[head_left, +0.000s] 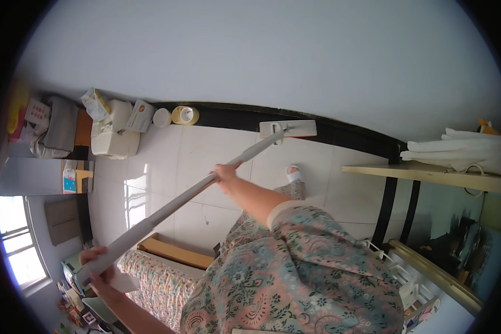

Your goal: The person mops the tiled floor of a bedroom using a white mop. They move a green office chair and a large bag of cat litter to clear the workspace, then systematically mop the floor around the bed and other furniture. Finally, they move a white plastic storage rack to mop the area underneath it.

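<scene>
A flat mop (175, 205) with a long grey handle slants across the view, from the lower left to the wall ahead. Near the top end of the handle, my left hand (98, 268) is wrapped round it. My right hand (226, 172) grips the handle farther along, with the arm stretched forward. The mop's flat rectangular head (300, 128) lies against the black skirting at the foot of the wall. Behind my left wrist shows something white, too unclear to name.
Along the wall at the left stand a cream plastic bin (116, 146), a white tub (162, 118) and a yellow round container (178, 115). On the right, folded white cloth (451, 147) lies on a wooden shelf (373, 169). A bed with a patterned cover (156, 275) is at lower left.
</scene>
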Action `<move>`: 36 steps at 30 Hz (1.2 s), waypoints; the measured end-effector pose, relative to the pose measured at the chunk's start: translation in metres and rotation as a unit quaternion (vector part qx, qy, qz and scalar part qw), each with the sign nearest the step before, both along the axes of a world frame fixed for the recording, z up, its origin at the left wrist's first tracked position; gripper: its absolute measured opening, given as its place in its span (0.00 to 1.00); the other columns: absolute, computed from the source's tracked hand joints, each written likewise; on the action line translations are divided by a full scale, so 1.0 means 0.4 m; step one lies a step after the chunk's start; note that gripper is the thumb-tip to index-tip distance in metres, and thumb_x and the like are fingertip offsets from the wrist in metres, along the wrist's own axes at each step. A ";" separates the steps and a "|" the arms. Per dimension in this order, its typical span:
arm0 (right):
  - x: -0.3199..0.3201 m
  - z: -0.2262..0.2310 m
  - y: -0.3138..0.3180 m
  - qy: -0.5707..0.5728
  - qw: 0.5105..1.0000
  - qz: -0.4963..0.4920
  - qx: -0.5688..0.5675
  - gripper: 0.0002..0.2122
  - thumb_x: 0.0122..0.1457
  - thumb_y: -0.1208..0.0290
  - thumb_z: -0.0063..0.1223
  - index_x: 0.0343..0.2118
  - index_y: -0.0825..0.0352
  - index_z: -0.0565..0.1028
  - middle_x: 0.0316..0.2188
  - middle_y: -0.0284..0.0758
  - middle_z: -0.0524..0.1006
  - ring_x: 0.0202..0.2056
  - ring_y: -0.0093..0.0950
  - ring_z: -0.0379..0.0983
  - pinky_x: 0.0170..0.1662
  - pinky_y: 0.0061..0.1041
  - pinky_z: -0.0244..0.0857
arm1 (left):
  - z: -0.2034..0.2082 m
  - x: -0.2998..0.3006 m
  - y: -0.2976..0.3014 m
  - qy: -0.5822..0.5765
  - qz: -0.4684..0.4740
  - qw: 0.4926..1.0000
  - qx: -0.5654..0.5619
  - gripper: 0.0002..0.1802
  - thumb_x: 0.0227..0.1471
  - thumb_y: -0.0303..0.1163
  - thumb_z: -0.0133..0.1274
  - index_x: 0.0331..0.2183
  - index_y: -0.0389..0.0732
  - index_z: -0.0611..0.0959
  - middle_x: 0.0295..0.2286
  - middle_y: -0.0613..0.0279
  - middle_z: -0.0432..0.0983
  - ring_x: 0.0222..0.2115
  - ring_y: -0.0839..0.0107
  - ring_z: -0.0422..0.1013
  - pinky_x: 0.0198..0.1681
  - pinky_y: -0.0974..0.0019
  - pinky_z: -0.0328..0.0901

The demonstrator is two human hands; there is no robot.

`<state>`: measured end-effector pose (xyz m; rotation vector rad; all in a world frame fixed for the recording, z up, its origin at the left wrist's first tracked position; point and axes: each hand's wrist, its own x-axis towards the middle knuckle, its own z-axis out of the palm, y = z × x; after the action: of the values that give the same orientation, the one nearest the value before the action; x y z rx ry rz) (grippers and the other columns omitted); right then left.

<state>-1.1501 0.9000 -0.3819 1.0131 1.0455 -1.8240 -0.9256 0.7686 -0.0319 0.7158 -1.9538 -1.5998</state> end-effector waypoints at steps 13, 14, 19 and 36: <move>-0.380 -0.100 0.493 0.043 0.994 -0.079 0.068 0.48 0.47 0.80 0.46 0.54 0.54 0.16 0.25 0.38 0.67 0.15 0.20 0.59 0.15 0.16 0.54 | -0.094 -0.579 0.242 -0.134 -0.045 0.990 0.012 0.09 0.46 0.41 0.47 0.25 0.47 0.69 0.27 0.65 0.69 0.12 0.87 0.50 0.13 0.81 0.45; -0.419 -0.129 0.603 0.041 0.991 -0.110 0.063 0.49 0.47 0.79 0.46 0.55 0.51 0.16 0.28 0.38 0.68 0.18 0.20 0.61 0.16 0.18 0.55 | -0.129 -0.628 0.309 -0.140 -0.098 0.984 0.039 0.09 0.46 0.41 0.48 0.25 0.47 0.70 0.28 0.64 0.69 0.12 0.87 0.50 0.13 0.81 0.45; -0.564 -0.364 1.185 0.057 0.962 -0.227 0.139 0.41 0.50 0.80 0.45 0.57 0.54 0.27 0.35 0.41 0.66 0.30 0.35 0.71 0.25 0.33 0.70 | -0.319 -0.848 0.710 -0.152 -0.296 0.937 0.105 0.06 0.44 0.31 0.51 0.27 0.41 0.75 0.35 0.56 0.74 0.22 0.80 0.64 0.23 0.76 0.59; -0.557 -0.096 0.976 0.024 0.997 -0.043 0.063 0.45 0.53 0.74 0.41 0.51 0.50 0.11 0.27 0.39 0.68 0.22 0.24 0.66 0.25 0.25 0.65 | -0.091 -0.819 0.728 -0.200 -0.039 0.979 0.012 0.09 0.43 0.39 0.52 0.27 0.45 0.74 0.30 0.63 0.73 0.25 0.82 0.65 0.20 0.81 0.52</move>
<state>-1.3729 1.2902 -0.4202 1.1088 1.1752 -1.8781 -1.2530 1.0597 -0.0684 1.0492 -2.2697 -1.6221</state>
